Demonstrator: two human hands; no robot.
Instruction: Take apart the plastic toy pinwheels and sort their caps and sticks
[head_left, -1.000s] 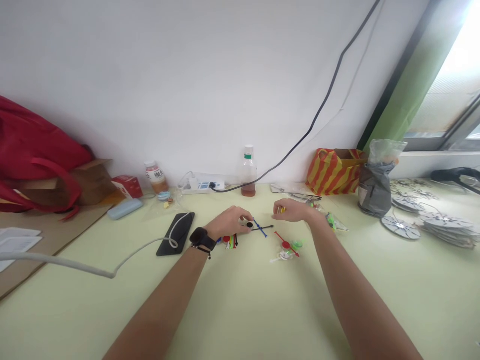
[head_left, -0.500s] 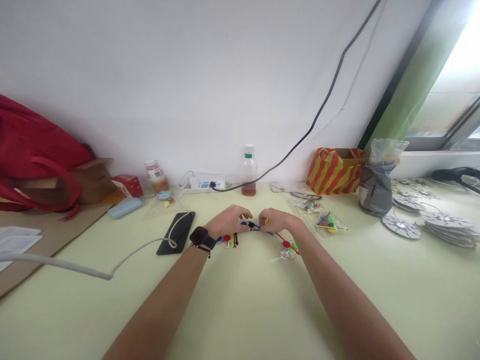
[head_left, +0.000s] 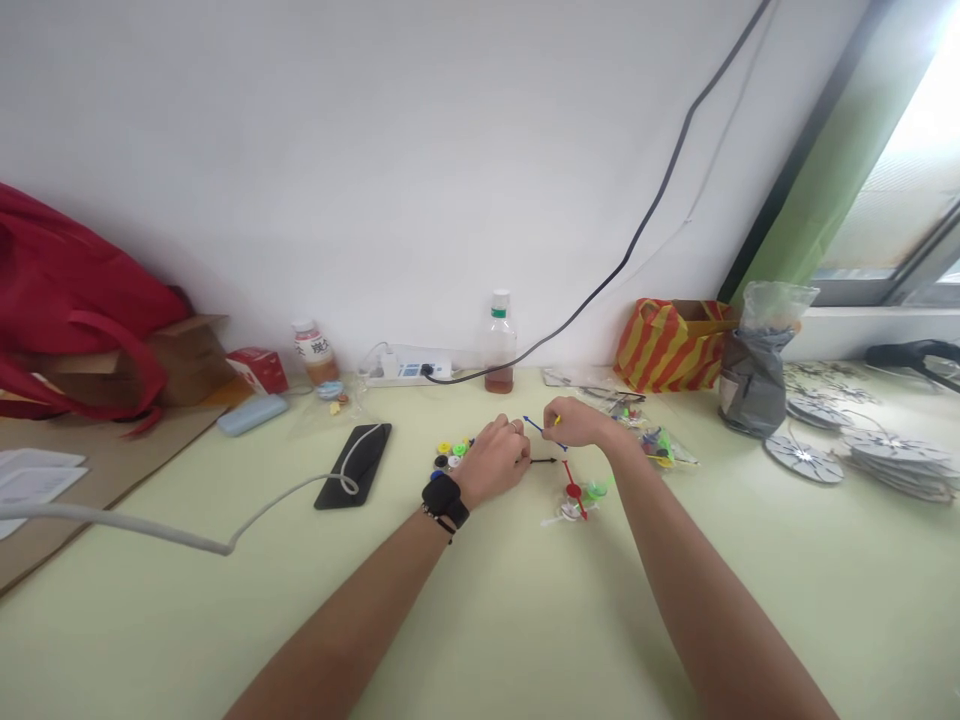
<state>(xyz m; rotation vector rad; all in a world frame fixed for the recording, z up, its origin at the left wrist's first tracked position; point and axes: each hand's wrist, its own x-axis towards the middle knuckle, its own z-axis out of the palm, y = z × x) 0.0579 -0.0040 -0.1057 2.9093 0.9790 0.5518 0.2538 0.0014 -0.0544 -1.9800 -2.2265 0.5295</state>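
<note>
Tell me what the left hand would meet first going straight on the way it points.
Likely the blue arrow-tipped piece, with the right hand just beyond it; depth is unclear, so the left hand might pass over that piece.

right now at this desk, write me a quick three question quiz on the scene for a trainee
1. Multiple choice: what is on the wrist of the left hand? A) a white bandage B) a black watch C) a red ribbon
2. True or false: the red arrow lies nearer the person than the blue arrow.
3. Fill in: the white-capped bottle stands between the white power strip and the red-and-yellow striped ____.

Key: 1 B; 2 true; 3 bag.
</note>
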